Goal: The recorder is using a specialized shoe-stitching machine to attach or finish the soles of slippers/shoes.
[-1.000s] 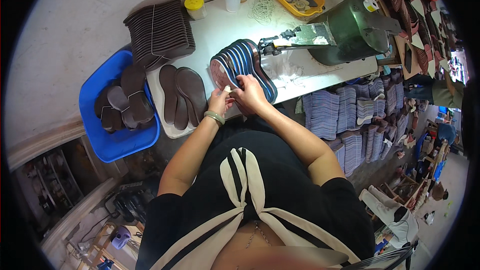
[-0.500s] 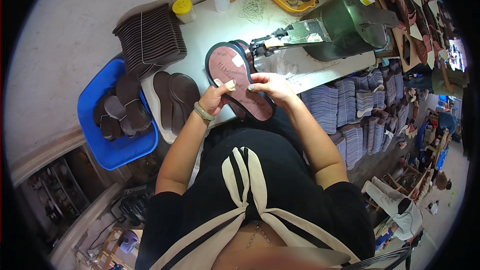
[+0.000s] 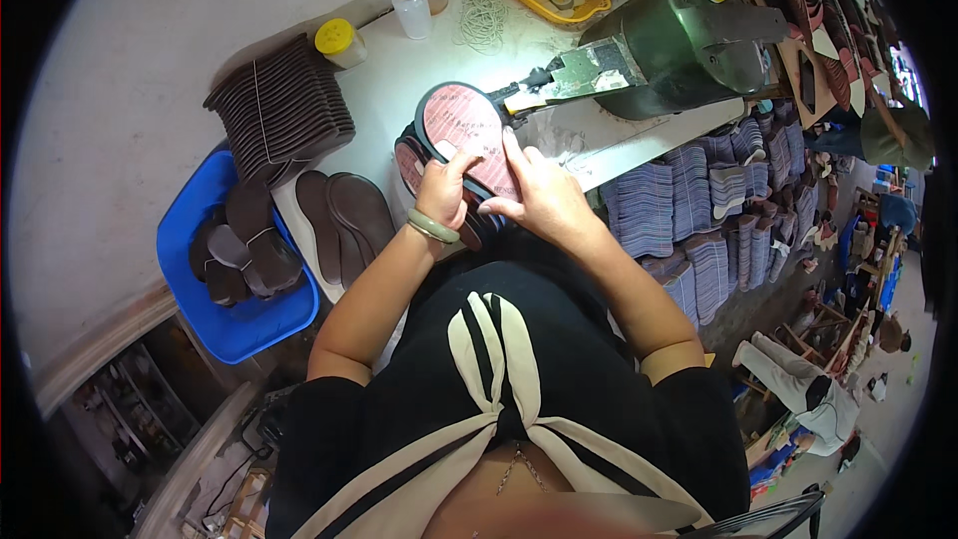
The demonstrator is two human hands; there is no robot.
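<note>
Blue bin (image 3: pixel 235 324) w/ dark insoles; both hands, left (image 3: pixel 442 190) & right (image 3: pixel 534 195), fingers gripping pink insole (image 3: pixel 469 135) (near desk (image 3: pixel 399 70) edge).

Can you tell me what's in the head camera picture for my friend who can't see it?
A person's left hand and right hand hold a reddish insole flat on a white table, by a green machine. A blue tub of dark soles sits to the left.

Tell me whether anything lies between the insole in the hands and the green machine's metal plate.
Nothing visible does. The pink insole, held by the left hand and right hand, has its toe right beside the metal plate of the green machine.
</note>
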